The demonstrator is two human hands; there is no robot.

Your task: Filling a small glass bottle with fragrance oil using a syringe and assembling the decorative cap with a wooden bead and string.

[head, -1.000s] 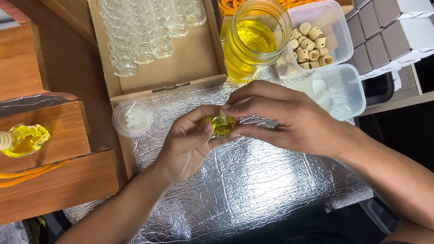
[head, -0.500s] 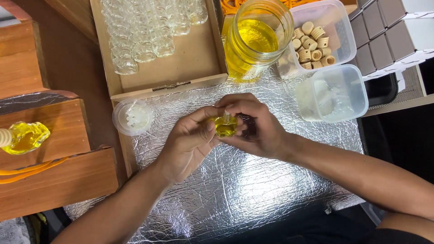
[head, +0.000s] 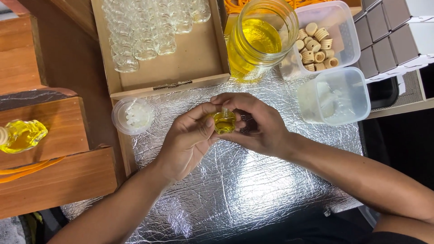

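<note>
Left hand (head: 187,140): closed about a small glass bottle (head: 224,122) of yellow liquid, as half a second earlier.
Right hand (head: 257,124): fingertips pinched at the bottle's top; drawn closer over it than one second ago.
Bottle: above the middle of the foil-covered bench (head: 235,194), position unchanged.
Far edge: cardboard tray (head: 190,58) of empty bottles, jar (head: 260,38) of yellow liquid, tub of caps (head: 323,38).
Left edge: round lidded cup (head: 133,116).
</note>
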